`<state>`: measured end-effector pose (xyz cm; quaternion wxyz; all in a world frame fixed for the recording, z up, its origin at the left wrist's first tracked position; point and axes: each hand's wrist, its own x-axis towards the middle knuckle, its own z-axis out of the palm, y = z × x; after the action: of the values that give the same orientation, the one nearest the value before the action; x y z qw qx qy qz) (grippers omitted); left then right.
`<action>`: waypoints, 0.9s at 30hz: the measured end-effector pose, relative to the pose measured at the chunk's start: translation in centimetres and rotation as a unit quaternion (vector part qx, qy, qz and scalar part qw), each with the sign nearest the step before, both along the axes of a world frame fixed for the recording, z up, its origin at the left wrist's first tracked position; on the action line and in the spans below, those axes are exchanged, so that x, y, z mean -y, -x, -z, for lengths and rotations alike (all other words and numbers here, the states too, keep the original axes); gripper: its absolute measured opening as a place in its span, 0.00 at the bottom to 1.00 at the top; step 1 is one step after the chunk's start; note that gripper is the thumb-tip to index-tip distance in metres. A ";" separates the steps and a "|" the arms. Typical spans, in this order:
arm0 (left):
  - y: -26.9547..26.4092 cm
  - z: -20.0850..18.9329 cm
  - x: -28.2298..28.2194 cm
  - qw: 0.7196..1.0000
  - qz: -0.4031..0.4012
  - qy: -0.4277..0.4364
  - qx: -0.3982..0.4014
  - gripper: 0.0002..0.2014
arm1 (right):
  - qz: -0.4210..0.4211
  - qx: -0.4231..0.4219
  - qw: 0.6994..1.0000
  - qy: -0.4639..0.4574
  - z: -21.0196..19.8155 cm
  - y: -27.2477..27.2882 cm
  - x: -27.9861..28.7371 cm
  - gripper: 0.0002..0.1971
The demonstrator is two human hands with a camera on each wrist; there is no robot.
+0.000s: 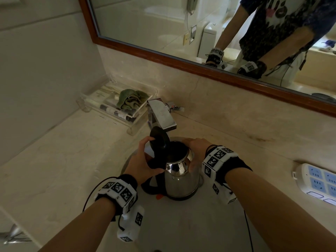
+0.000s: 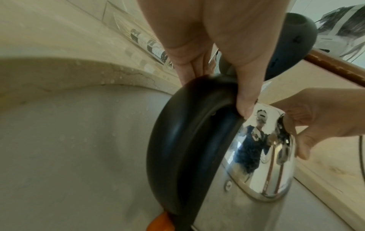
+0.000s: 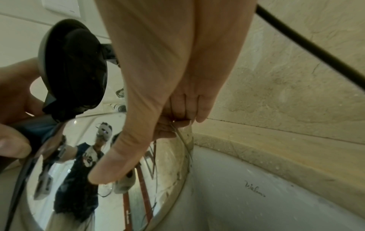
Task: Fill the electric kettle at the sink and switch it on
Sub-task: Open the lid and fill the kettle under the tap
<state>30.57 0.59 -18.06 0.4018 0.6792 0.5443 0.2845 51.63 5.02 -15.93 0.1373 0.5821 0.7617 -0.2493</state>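
A stainless steel kettle [image 1: 181,180] stands upright over the sink basin [image 1: 190,226], its mouth just below the chrome faucet [image 1: 161,113]. Its black lid [image 1: 160,140] is tipped up and open. My left hand [image 1: 145,159] grips the black handle [image 2: 177,140], with one fingertip touching the lid's edge. My right hand [image 1: 197,151] clasps the kettle's upper body, fingers over the rim and thumb on the shiny side [image 3: 118,195]. An orange switch [image 1: 159,196] shows at the handle's foot. No water stream is visible.
A white power strip [image 1: 318,180] lies on the counter at the right. A clear tray [image 1: 131,122] holding small bottles and a green cloth sits left of the faucet. A wood-framed mirror [image 1: 200,70] runs along the back wall. A black cable [image 1: 249,233] hangs off my right wrist.
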 end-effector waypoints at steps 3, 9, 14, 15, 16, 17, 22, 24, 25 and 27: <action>0.0 0.0 0.0 1.000 0.000 -0.003 -0.003 0.46 | -0.001 0.001 1.000 -0.005 0.0 0.0 0.0 0.52; 0.1 0.0 0.1 1.000 0.002 -0.011 -0.008 0.46 | -0.003 0.001 1.000 -0.003 0.2 -0.1 -0.1 0.49; 0.1 0.0 0.0 1.000 0.001 -0.009 -0.003 0.45 | -0.006 0.011 1.000 0.005 0.0 0.0 -0.3 0.49; 0.1 0.0 0.0 1.000 0.001 -0.008 -0.005 0.46 | -0.005 0.009 1.000 0.005 0.0 0.0 -0.3 0.48; 0.1 0.0 0.0 1.000 0.000 -0.007 -0.006 0.47 | -0.002 0.009 1.000 0.004 -0.1 0.0 -0.2 0.48; 0.0 0.0 0.0 1.000 -0.001 -0.006 -0.005 0.47 | 0.001 0.010 1.000 0.003 0.0 0.1 -0.1 0.48; 0.0 0.3 -0.1 1.000 -0.006 -0.005 0.010 0.46 | 0.000 0.005 1.000 0.003 0.0 0.0 -0.1 0.50; 0.0 0.3 -0.1 1.000 -0.007 -0.008 0.012 0.46 | 0.000 -0.004 1.000 -0.006 0.1 -0.2 0.0 0.50; 0.0 0.3 -0.1 1.000 -0.007 -0.009 0.011 0.46 | 0.003 -0.006 1.000 -0.009 0.2 -0.2 0.0 0.50; -0.1 0.2 -0.1 1.000 -0.006 -0.006 0.007 0.46 | 0.006 -0.008 1.000 -0.012 0.2 -0.2 0.0 0.50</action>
<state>30.64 0.68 -18.31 0.4001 0.6765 0.5433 0.2951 51.84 5.00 -16.17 0.1225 0.5858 0.7625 -0.2458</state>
